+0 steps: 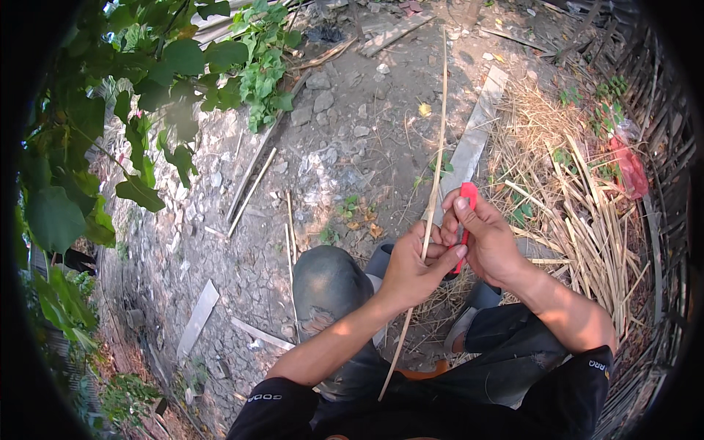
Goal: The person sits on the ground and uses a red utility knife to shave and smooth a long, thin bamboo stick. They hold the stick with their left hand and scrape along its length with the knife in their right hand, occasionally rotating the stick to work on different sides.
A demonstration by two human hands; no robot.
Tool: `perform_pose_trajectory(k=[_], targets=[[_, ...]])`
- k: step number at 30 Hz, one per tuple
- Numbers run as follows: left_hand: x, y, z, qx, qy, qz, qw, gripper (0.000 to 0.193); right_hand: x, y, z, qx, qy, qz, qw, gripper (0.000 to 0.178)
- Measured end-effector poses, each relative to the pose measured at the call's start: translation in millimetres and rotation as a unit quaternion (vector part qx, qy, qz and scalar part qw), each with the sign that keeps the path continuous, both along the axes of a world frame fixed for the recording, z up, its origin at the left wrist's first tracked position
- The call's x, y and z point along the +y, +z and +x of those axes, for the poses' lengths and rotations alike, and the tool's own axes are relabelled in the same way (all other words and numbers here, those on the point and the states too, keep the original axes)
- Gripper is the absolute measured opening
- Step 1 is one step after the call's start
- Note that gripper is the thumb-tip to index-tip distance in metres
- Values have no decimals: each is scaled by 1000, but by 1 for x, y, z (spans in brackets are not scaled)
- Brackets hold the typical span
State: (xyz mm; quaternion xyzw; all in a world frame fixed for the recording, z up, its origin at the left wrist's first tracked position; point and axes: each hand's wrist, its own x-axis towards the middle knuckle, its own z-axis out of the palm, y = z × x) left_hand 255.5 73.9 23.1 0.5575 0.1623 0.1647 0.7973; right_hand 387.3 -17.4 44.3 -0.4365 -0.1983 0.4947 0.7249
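A long, thin bamboo strip (438, 139) runs from the far ground down toward my lap, bending slightly. My left hand (416, 270) is closed around it a little below its middle. Close beside it on the right, my right hand (490, 238) grips a red-handled tool (468, 192) that looks like a utility knife. The tips of my left thumb and fingers meet the tool's lower part, so the two hands touch or nearly touch. Where the blade lies, and whether it meets the strip, my fingers hide.
Split bamboo strips (587, 227) lie heaped at the right on dry straw (532, 125). A flat grey board (473, 143) extends ahead. Loose sticks (251, 192) and stones (321, 101) dot the ground. Leafy branches (66, 169) hang at the left. My bent knee (326, 275) is below.
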Motion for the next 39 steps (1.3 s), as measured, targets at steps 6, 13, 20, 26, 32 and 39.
perform_pose_trajectory(k=[6, 13, 20, 26, 32, 39], targets=[[0, -2, 2, -3, 1, -5, 1000, 25, 1, 2, 3, -6, 5, -5, 1000, 28], [0, 1, -1, 2, 2, 36, 999, 31, 2, 15, 4, -52, -13, -51, 997, 41], [-4, -9, -2, 10, 45, 170, 984, 30, 2, 12, 13, -40, -41, -67, 996, 60], [-7, -1, -1, 11, 90, 263, 961, 37, -1, 20, 15, -43, -34, -98, 994, 66], [-7, 5, -2, 35, 89, 255, 962, 35, -1, 22, 16, -51, -26, -97, 994, 66], [-8, 6, -3, 25, 104, 273, 956, 34, -1, 22, 16, -49, -11, -94, 994, 67]])
